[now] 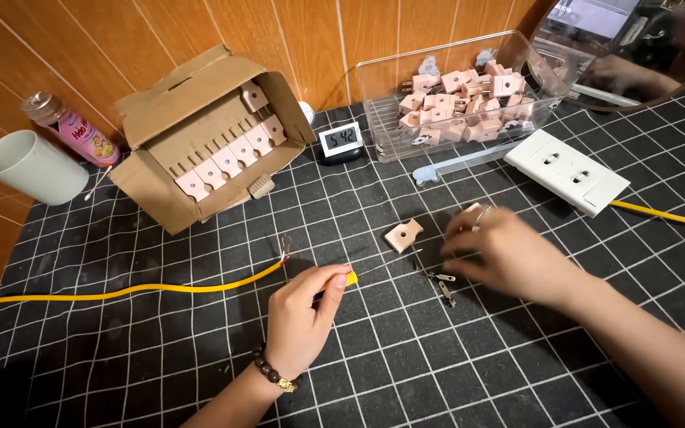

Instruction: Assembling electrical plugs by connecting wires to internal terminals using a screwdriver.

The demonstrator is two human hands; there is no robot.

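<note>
The left hand [301, 317] closes its grip on a yellow-handled screwdriver [348, 277] pointing at the pink plug half [403, 235], while the right hand [509, 255], its grip blurred beyond telling, hovers over small metal prongs [442, 284] which a careless brush could scatter across the bench [406, 364].

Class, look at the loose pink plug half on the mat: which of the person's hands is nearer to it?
Right. The right hand hovers just right of the pink plug half; the left hand sits lower left, holding a screwdriver.
</note>
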